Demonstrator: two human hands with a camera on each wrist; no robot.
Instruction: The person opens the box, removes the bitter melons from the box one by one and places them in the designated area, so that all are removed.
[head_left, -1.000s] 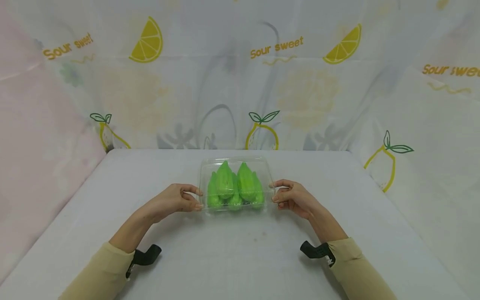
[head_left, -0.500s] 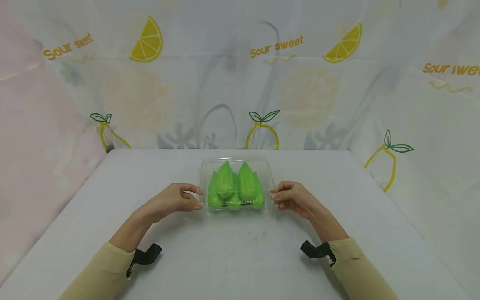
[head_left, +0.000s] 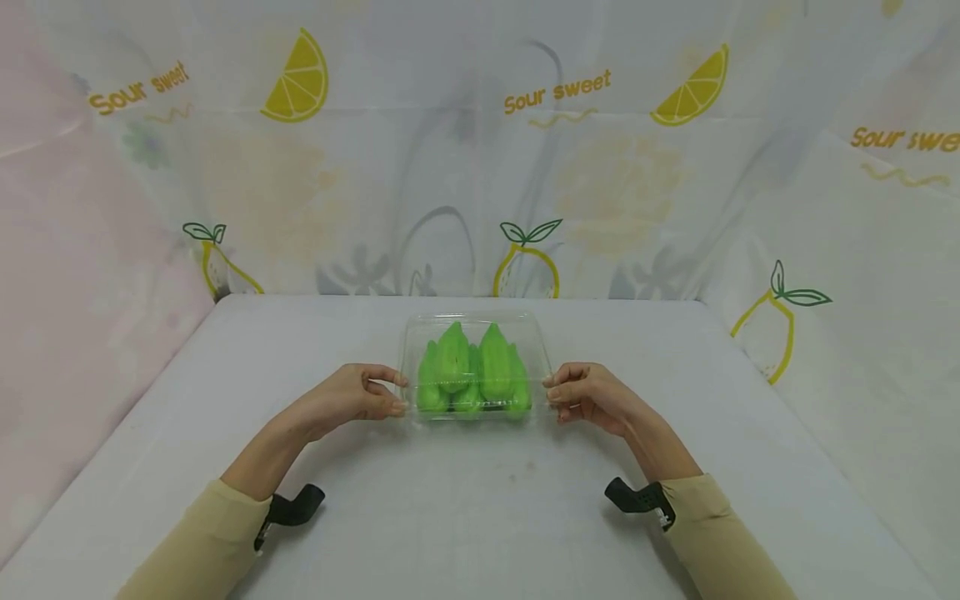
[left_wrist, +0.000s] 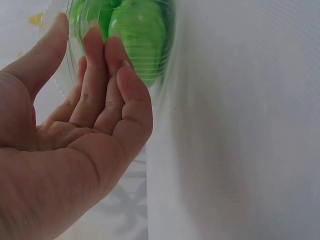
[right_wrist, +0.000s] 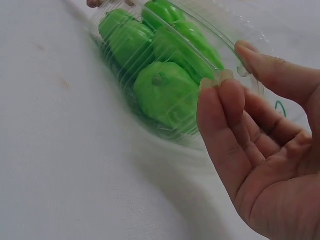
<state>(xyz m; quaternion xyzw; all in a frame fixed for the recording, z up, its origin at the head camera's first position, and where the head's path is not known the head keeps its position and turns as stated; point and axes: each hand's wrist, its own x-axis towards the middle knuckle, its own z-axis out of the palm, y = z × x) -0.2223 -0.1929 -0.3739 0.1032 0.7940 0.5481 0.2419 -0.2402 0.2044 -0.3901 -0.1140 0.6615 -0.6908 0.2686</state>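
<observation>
A clear plastic clamshell box (head_left: 472,408) is at the middle of the table, its lid down. Inside are several bright green ribbed vegetables (head_left: 496,362) with pointed tips; their rounded ends show in the right wrist view. My left hand (head_left: 356,396) grips the box's left side by the rim, thumb on one face and fingers bent against the other. On the opposite side my right hand (head_left: 592,396) pinches the rim between thumb (right_wrist: 270,70) and fingers. The left wrist view shows the left fingers (left_wrist: 92,75) close against the ribbed wall.
A white cloth covers the table (head_left: 480,517). Behind it hangs a pale curtain (head_left: 375,167) printed with lemons and lettering, and similar cloth closes in both sides. Black devices (head_left: 296,504) are strapped at both wrists, below beige sleeves (head_left: 195,542).
The right fingers have drawn in slightly closer at the box's rim. Box and left hand stay nearly in place, and the head view shifts slightly.
</observation>
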